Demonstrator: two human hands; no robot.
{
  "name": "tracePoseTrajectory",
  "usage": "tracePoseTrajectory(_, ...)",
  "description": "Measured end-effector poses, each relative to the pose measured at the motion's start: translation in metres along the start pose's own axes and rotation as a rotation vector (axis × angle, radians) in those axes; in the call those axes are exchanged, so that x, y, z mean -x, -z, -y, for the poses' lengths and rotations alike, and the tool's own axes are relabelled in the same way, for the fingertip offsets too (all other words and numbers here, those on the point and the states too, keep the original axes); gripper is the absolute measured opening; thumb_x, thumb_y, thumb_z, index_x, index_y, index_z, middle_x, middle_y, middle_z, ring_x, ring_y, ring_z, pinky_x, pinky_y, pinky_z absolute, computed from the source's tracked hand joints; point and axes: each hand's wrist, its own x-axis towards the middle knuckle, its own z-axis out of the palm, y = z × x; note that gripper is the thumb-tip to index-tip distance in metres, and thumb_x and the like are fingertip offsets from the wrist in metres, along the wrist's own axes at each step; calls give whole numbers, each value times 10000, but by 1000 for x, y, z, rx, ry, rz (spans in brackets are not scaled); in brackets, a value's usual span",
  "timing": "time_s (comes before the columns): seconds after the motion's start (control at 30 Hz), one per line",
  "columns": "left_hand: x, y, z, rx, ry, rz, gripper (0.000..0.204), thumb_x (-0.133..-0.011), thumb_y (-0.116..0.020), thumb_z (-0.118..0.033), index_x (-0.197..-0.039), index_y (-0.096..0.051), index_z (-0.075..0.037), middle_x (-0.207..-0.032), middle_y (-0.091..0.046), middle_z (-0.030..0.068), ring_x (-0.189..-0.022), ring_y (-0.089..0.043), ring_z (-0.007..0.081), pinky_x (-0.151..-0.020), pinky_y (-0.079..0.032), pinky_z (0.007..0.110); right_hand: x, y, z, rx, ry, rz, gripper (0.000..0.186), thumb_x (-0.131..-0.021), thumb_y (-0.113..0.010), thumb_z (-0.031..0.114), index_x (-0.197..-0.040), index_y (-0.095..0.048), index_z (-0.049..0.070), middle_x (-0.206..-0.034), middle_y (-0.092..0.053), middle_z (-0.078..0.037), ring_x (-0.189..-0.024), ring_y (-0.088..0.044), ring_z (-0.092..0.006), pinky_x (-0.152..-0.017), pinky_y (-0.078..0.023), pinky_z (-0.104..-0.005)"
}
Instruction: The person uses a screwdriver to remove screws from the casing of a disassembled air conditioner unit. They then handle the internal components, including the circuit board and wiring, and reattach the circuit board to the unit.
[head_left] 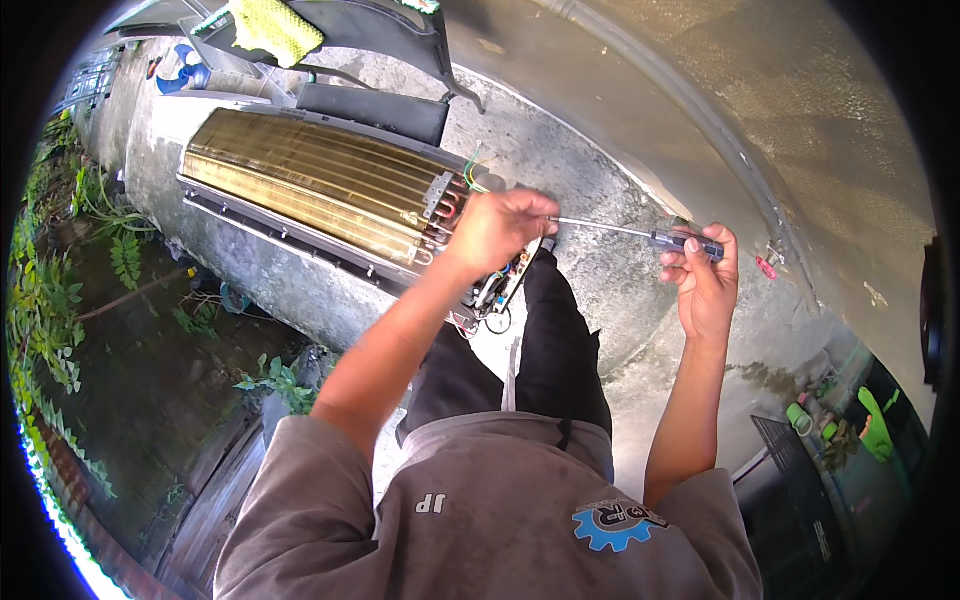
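My right hand point(705, 270) is closed round the dark handle of a screwdriver point(610, 228), whose thin metal shaft points left. At the far end of the shaft, the fingers of my left hand point(500, 230) pinch together on its tip; whether a small part is between them is too small to tell. Beneath and left of that hand lies an opened air conditioner indoor unit point(310, 180) with gold-coloured fins. Copper pipe bends point(440, 225) show at its right end. Beside my legs, a circuit board with wires point(515, 280) is partly hidden by my left hand and forearm.
A dark chair point(390, 30) with a yellow cloth point(275, 32) stands behind the unit. A blue fan wheel point(185, 75) lies at the far left. Plants point(120, 250) border the concrete floor point(620, 290) on the left; a wall point(780, 100) rises on the right.
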Motion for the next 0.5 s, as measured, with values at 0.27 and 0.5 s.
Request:
tracePoseTrajectory(0.27,-108,23,36,-671,-369,253,245,-834,-875,-295,-1014,-829,-134,-1005,-797,66,-972,-738,277,-894,-583,406,-44,-23,-12,247,210,69,258,-1029,-656,-21,-1203,-492,75,-1207,-686,-145,-850,-702,-131,-741,-649,-304)
tracePoseTrajectory(0.5,-118,18,79,-937,-187,518,362,-842,-729,-122,-1170,-824,-245,-1293,-752,-50,-1263,-611,286,-1125,-479,447,-51,-53,-48,735,385,207,239,-961,-721,-46,-1136,-586,45,-1173,-722,-86,-919,-710,-158,-790,-596,-328)
